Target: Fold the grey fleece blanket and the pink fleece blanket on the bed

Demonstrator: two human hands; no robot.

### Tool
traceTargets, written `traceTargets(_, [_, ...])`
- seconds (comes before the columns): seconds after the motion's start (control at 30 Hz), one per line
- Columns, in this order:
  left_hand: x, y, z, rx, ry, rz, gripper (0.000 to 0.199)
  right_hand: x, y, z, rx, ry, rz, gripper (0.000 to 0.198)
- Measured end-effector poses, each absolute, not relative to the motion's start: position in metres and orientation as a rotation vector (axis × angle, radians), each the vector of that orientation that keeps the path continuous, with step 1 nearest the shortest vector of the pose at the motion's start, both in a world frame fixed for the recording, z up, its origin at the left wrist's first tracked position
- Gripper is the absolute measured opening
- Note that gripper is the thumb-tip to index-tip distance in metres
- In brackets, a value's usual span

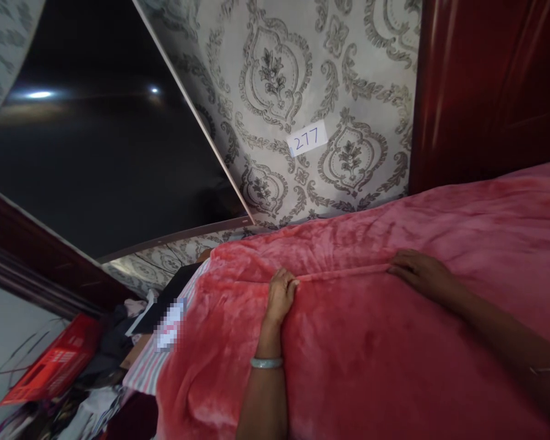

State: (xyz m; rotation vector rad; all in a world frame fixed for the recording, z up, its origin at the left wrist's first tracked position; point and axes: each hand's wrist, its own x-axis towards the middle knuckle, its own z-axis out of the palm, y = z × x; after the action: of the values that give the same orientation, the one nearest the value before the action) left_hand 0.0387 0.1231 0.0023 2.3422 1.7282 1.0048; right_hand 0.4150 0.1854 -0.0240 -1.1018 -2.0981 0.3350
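A plush red blanket (348, 342) lies spread over the bed, covering most of the lower half of the view. My left hand (282, 293), with a pale green bangle on the wrist, is closed on a raised fold of it near the middle. Further right, my right hand (415, 272) pinches the same fold, its fingers bent over the cloth. Between the two hands the fold runs as a fairly straight, taut ridge. Beyond it the blanket is lightly wrinkled.
A large black television screen (119, 134) hangs at the left. Patterned wallpaper with a paper label (307, 138) reading 277 is behind the bed. A dark red wooden panel (490, 85) stands right. A red bag (55, 363) and piled clothes (94, 409) lie lower left, beside a striped sheet (142, 370).
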Motion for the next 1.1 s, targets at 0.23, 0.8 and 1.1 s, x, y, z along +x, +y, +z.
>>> traceTargets(0.23, [0.038,0.124,-0.003,2.353,1.798,0.976,0.028,0.414,0.182,-0.022,-1.091,-2.103,0.359,0.053])
traceTargets(0.8, [0.051,0.115,-0.002,2.818,2.191,0.806,0.014,0.416,0.168,-0.027,-0.991,-2.044,0.166,0.054])
traceTargets(1.1, [0.053,0.053,0.006,3.141,2.010,0.862,0.011,0.444,0.087,-0.011,-0.916,-2.013,0.036,0.056])
